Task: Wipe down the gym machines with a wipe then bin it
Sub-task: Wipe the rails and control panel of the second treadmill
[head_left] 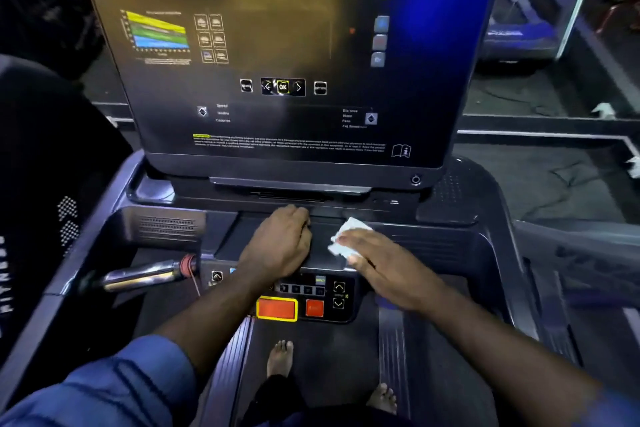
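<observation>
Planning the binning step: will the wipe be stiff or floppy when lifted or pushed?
Probably floppy: the wipe looks creased under the flat right hand. Likely light: a thin sheet. Pushed, it may bunch rather than slide.

Blue sleeves [138, 378] — bare feet [280, 357]

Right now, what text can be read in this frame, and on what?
"OK": button on the console.
"Time Elapsed", "Time in Zone": console, top right.
"Speed", "Calories": console, lower left.
"Distance": console, lower right.
Warning strip and keypad: too blurred to read.
</observation>
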A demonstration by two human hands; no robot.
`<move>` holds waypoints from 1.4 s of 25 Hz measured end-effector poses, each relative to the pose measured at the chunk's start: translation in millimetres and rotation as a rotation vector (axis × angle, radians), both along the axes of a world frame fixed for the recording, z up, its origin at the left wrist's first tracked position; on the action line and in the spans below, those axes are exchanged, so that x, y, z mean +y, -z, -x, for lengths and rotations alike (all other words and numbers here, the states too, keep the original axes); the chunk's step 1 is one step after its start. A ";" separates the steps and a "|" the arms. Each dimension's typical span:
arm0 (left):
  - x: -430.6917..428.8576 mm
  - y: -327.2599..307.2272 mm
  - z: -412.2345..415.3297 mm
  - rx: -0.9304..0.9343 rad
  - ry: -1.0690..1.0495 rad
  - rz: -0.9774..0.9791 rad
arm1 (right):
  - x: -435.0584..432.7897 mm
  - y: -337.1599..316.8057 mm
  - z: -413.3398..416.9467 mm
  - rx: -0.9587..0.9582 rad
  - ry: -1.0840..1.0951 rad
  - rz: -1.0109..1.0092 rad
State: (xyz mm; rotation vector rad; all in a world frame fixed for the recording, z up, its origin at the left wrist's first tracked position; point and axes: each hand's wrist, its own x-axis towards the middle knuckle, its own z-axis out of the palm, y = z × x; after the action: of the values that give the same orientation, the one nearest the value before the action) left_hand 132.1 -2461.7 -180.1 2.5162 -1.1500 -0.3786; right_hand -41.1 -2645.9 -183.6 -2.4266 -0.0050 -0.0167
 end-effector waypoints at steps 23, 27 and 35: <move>16.8 1.3 -25.6 0.400 -0.151 0.487 | 73.8 -8.2 -36.8 0.377 0.532 0.171; 51.1 -11.8 -52.9 0.363 -0.275 0.489 | 97.2 -25.4 -57.8 0.430 0.221 0.414; 142.6 -7.4 -80.7 0.236 -0.714 0.602 | 158.9 -19.9 -145.7 0.407 0.071 0.283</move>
State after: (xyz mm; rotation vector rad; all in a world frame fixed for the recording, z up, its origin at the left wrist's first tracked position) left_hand 212.8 -2319.1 -172.7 2.0777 -0.1777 -0.1010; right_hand 104.6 -2487.0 -163.7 -2.6663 0.2800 0.4741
